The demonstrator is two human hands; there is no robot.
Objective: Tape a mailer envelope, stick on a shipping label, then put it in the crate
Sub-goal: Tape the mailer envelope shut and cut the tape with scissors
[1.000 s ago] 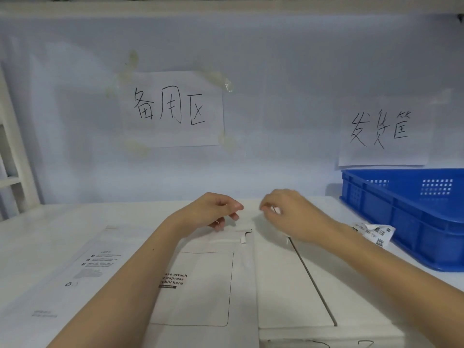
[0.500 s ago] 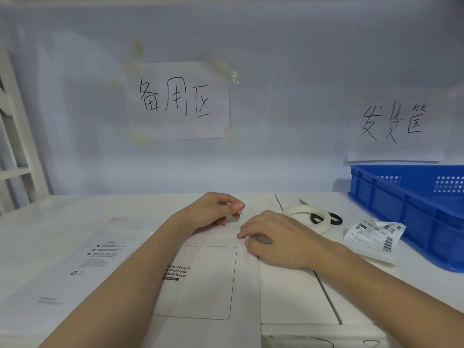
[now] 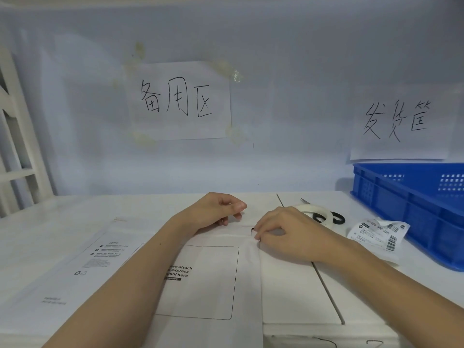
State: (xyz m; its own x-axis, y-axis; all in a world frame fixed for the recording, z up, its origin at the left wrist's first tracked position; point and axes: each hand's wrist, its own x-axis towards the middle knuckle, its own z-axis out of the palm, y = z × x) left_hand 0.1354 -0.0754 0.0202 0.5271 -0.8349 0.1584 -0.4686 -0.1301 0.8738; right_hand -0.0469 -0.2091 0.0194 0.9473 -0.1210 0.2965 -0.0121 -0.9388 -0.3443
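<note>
A white mailer envelope (image 3: 208,282) with a printed waybill box lies flat in front of me. My left hand (image 3: 213,209) rests at its top edge with thumb and forefinger pinched together, apparently on a thin strip of tape. Just to the right, my right hand (image 3: 283,232) has curled fingers, and its fingertips grip the envelope's top right corner. Behind the right hand lies a white tape roll (image 3: 316,212). The curled shipping label (image 3: 379,234) with barcodes lies right of it. At the far right stands the blue crate (image 3: 414,204).
Black-handled scissors (image 3: 336,218) lie beside the tape roll. A second mailer (image 3: 75,267) lies flat on the left of the white table. Two handwritten paper signs hang on the back wall. A white frame stands at the far left.
My right hand moved down and toward me, from level with the left hand onto the envelope's top right corner, uncovering the tape roll and scissors. The left hand stayed in place.
</note>
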